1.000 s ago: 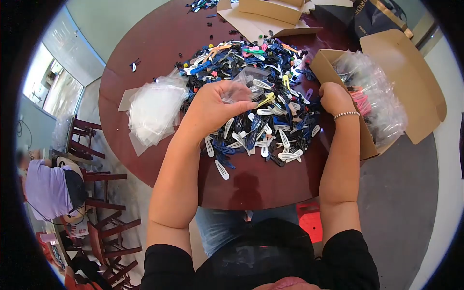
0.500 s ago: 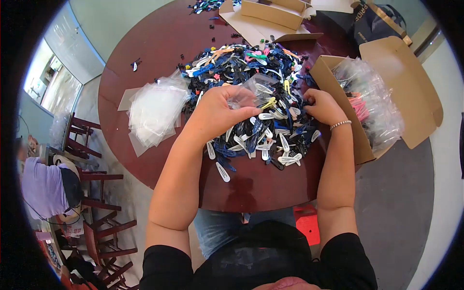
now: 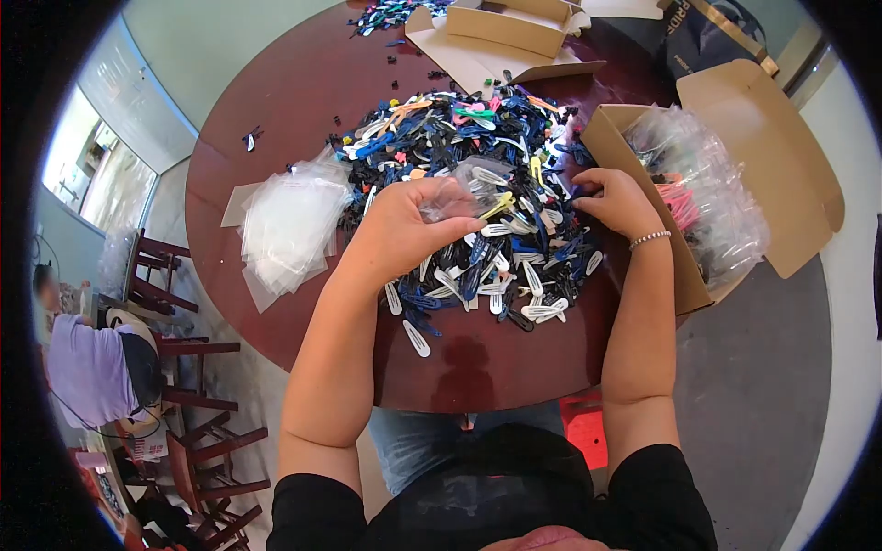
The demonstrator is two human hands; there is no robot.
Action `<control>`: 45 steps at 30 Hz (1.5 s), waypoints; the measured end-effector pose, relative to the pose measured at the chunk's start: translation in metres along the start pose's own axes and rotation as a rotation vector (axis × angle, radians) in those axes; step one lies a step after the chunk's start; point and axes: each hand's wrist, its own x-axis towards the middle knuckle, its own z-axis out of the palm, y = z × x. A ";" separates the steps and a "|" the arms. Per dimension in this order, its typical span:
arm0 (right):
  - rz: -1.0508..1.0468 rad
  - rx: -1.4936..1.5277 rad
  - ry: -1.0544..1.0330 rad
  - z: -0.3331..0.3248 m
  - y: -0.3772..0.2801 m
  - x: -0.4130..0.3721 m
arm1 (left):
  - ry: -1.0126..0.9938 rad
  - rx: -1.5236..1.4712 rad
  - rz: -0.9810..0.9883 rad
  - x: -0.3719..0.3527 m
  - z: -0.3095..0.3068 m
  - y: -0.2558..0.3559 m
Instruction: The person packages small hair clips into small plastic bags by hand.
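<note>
A wide pile of hair clips, mostly white, navy and black, lies on the round dark-red table. Over its left part, my left hand is closed on a clear plastic bag; a yellow clip shows beside the thumb tip. My right hand is at the pile's right edge, fingers bent together; what they pinch, if anything, is too small to make out. A stack of flat clear bags lies left of the pile.
An open cardboard box with filled plastic bags stands at the right. Another cardboard box and a dark bag are at the back. Wooden stools and a seated person in purple are at the left.
The view has shifted slightly. Both hands stay in nearly the same places over the pile, and the left still holds the clear bag.
</note>
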 end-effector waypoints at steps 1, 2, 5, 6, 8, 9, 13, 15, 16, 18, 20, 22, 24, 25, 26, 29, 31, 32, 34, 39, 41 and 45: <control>0.040 0.058 -0.027 -0.002 -0.005 0.000 | 0.013 -0.017 -0.002 0.000 0.001 -0.001; 0.080 0.116 -0.053 -0.004 -0.006 -0.001 | 0.025 -0.034 -0.005 0.000 0.001 -0.001; 0.023 0.049 0.179 0.013 0.012 0.010 | 0.016 0.015 -0.009 0.000 0.000 0.001; 0.024 0.050 0.182 0.017 0.014 0.010 | 0.015 0.017 -0.006 0.000 0.000 0.002; 0.035 -0.311 0.187 0.023 0.018 0.010 | 0.021 0.015 -0.011 0.000 0.000 0.002; 0.067 -0.275 0.141 0.021 0.010 0.008 | 0.021 0.018 -0.009 0.001 -0.001 0.000; 0.107 -0.083 0.072 0.018 0.012 0.009 | 0.056 0.066 0.030 0.005 -0.003 -0.010; 0.046 -0.011 0.104 0.017 0.012 0.010 | 0.062 0.069 0.028 0.005 -0.004 -0.010; 0.044 -0.009 0.104 0.017 0.011 0.011 | 0.061 0.079 0.032 0.005 -0.004 -0.009; 0.175 0.380 0.053 0.017 0.009 0.012 | 0.061 0.090 0.034 0.005 -0.004 -0.009; 0.140 0.504 0.137 0.023 0.010 0.017 | 0.070 0.088 0.038 0.005 -0.004 -0.010; 0.104 0.626 0.222 0.025 0.008 0.019 | 0.069 0.096 0.049 0.005 -0.004 -0.011; 0.034 0.603 0.402 0.026 0.001 0.020 | 0.069 0.105 0.058 0.005 -0.004 -0.011; 0.034 0.606 0.400 0.025 -0.005 0.019 | 0.067 0.101 0.055 0.005 -0.004 -0.011; 0.073 0.685 0.354 0.022 -0.010 0.017 | 0.064 0.097 0.052 0.005 -0.004 -0.011; 0.091 0.824 0.263 0.019 -0.034 0.011 | 0.061 0.080 0.039 0.006 -0.005 -0.012; 0.035 0.894 0.187 0.023 -0.038 0.011 | 0.090 0.049 0.063 0.005 -0.003 -0.014; 0.033 0.895 0.185 0.024 -0.039 0.011 | 0.116 0.016 0.086 0.005 -0.002 -0.014; -0.006 0.852 0.126 0.027 -0.045 0.010 | 0.119 0.022 0.089 0.005 -0.003 -0.014; 0.009 0.915 0.070 0.030 -0.048 0.011 | 0.123 -0.013 0.084 0.004 -0.003 -0.011; 0.005 0.926 0.075 0.030 -0.049 0.011 | 0.080 0.079 0.051 0.003 -0.005 -0.007; 0.012 0.958 -0.005 0.026 -0.056 0.006 | 0.083 0.070 0.037 0.002 -0.005 -0.005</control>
